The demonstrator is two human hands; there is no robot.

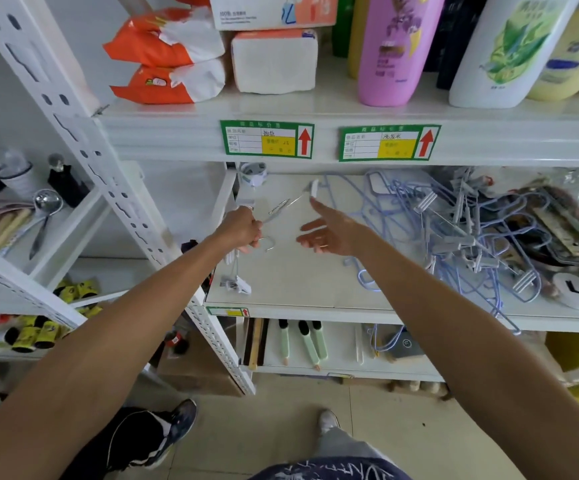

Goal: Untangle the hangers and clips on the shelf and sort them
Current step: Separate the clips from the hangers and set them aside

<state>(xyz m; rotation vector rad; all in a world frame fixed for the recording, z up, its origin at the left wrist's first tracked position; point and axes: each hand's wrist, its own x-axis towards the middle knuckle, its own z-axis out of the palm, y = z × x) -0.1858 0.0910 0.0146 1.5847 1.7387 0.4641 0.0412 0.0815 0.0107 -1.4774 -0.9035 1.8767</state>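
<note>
left hand [243,229] grips a clip hanger [278,208]; right hand [333,234] spread wide beside tangled hangers [454,230].

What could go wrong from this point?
The clip hanger in the left hand has one clip at the shelf corner; it might snag the upright. The open right hand sits beside the tangle; pulling one hanger could drag others off the front, where a hook already overhangs.

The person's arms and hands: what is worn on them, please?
Almost nothing. The left hand and right hand have no gloves, and no sleeves or watch are in view. A thin ring seems to sit on one right finger.
</note>
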